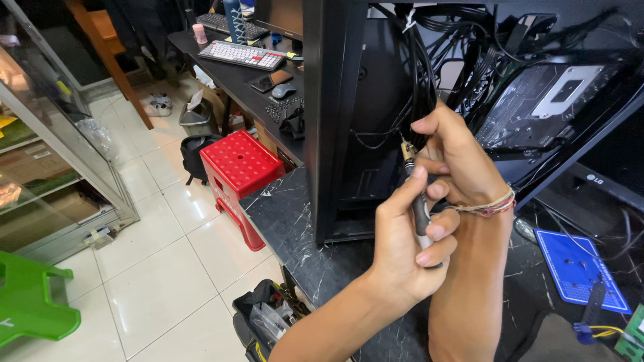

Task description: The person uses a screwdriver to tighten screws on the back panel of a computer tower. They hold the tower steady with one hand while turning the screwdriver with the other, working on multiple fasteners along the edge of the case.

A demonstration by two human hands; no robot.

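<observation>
My left hand [409,241] is closed around the dark handle of a screwdriver [418,201], its metal tip pointing up toward a bundle of black cables [419,74]. My right hand [456,157], with a woven thread band at the wrist, reaches up behind the tool and its fingers curl at the cable bundle and the screwdriver's upper end. Both hands are in front of an open black computer case [335,121] standing on a dark marble-patterned table [295,214]. Inside the case the back of a motherboard tray [550,100] shows at the right.
A blue mat [577,265] lies on the table at the right. A red plastic stool [241,164] stands on the tiled floor to the left; a green stool [30,302] is at the far left. A desk behind holds a keyboard [241,55], phone and mouse. An open tool bag [268,315] sits below the table.
</observation>
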